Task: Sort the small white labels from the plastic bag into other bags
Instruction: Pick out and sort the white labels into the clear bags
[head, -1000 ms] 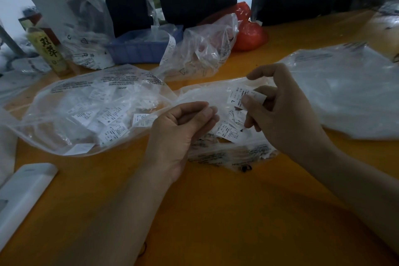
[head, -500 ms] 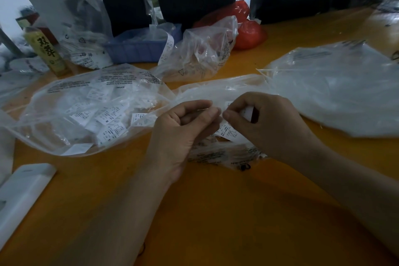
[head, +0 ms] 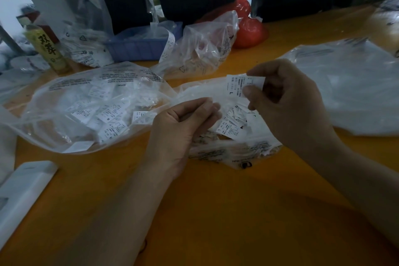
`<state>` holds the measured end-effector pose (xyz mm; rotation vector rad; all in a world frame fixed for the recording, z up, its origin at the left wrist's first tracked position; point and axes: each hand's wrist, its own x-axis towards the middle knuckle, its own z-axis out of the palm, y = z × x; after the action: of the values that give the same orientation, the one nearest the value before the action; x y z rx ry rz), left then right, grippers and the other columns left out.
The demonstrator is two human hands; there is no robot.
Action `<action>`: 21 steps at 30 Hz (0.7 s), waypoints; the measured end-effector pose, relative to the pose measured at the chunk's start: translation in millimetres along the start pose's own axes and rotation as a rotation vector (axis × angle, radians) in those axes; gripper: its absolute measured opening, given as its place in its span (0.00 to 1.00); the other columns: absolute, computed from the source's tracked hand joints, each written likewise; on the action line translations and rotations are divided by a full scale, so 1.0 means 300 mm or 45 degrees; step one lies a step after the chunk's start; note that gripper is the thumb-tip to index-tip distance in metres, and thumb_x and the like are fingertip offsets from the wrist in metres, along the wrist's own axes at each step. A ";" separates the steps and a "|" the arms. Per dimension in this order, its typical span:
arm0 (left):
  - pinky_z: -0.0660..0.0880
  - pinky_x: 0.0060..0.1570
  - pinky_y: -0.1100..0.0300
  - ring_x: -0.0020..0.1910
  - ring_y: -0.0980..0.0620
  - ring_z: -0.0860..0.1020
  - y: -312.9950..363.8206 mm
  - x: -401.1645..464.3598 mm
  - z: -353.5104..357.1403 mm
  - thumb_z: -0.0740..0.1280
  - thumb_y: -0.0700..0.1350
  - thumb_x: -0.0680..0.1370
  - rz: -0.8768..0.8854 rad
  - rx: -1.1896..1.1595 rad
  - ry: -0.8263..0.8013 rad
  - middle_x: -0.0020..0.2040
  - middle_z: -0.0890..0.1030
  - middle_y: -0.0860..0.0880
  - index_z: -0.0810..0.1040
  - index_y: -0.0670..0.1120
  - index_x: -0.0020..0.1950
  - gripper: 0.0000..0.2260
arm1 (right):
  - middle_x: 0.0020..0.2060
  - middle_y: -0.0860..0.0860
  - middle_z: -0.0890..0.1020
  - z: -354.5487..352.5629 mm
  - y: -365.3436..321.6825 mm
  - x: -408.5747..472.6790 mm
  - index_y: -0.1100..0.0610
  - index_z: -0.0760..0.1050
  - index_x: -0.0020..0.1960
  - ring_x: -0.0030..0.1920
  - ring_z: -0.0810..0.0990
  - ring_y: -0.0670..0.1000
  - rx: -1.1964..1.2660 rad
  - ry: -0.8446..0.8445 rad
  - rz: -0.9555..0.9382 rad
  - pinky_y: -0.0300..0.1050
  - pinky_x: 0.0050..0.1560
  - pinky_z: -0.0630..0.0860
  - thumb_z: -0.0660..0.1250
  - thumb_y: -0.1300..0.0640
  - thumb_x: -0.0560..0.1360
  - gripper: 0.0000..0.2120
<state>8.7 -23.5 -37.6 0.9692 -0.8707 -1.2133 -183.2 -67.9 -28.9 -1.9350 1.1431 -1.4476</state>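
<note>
My right hand (head: 285,101) pinches a small white label (head: 236,85) marked L between thumb and fingers, raised above a flat clear plastic bag (head: 233,149) that holds several loose labels (head: 228,127). My left hand (head: 181,127) has its fingers curled and pinches the near edge of that bag, with the fingertips close to the loose labels. To the left lies a larger clear bag (head: 90,106) with several white labels inside. A third big clear bag (head: 349,86) lies at the right.
The orange table (head: 216,211) carries a crumpled clear bag (head: 203,47), a blue basket (head: 138,45), a red bag (head: 248,26), a yellow bottle (head: 48,49) at the back left, and a white flat device (head: 21,190) at the near left edge.
My right hand dipped down into the labels beside my left hand, then rose again with a label marked L pinched in it. My left hand stayed in place.
</note>
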 end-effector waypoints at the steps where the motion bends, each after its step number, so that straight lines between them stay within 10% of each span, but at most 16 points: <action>1: 0.83 0.48 0.64 0.51 0.45 0.88 0.000 -0.001 0.001 0.78 0.44 0.69 0.000 0.003 -0.001 0.52 0.88 0.40 0.90 0.44 0.48 0.09 | 0.40 0.41 0.85 0.000 0.001 0.001 0.46 0.75 0.58 0.39 0.84 0.39 -0.003 0.009 -0.011 0.28 0.37 0.76 0.72 0.54 0.79 0.10; 21: 0.82 0.51 0.63 0.54 0.45 0.88 -0.013 0.004 -0.008 0.81 0.51 0.64 0.041 0.098 -0.009 0.52 0.89 0.41 0.90 0.46 0.50 0.18 | 0.38 0.47 0.83 0.003 0.009 -0.015 0.46 0.74 0.58 0.37 0.83 0.46 -0.128 -0.010 -0.133 0.44 0.37 0.77 0.69 0.54 0.81 0.08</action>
<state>9.8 -24.6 -42.1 1.0095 -0.9412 -1.1632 -183.8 -65.9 -33.8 -2.0961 1.1467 -1.4599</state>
